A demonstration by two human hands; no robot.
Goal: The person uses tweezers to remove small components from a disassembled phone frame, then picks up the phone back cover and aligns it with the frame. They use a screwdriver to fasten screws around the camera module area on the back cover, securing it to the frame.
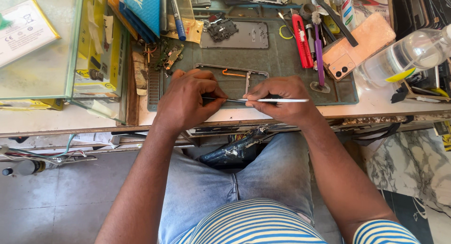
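Note:
My left hand [188, 99] and my right hand [282, 99] rest at the near edge of a grey-green work mat [282, 61]. Between them they pinch a thin metal tool [277, 100], like tweezers, lying level with its bright end pointing right. Just beyond my fingers lies a bare phone frame [235, 75] with an orange strip inside it. What the left fingertips pinch at the tool's tip is too small to make out.
Farther back on the mat lie a grey phone back plate [244, 36], a small circuit board [170, 54], a red-handled tool [301, 37] and a purple-handled brush [319, 51]. A peach phone [359, 44] and a clear bottle [404, 54] lie right. A glass case [42, 61] stands left.

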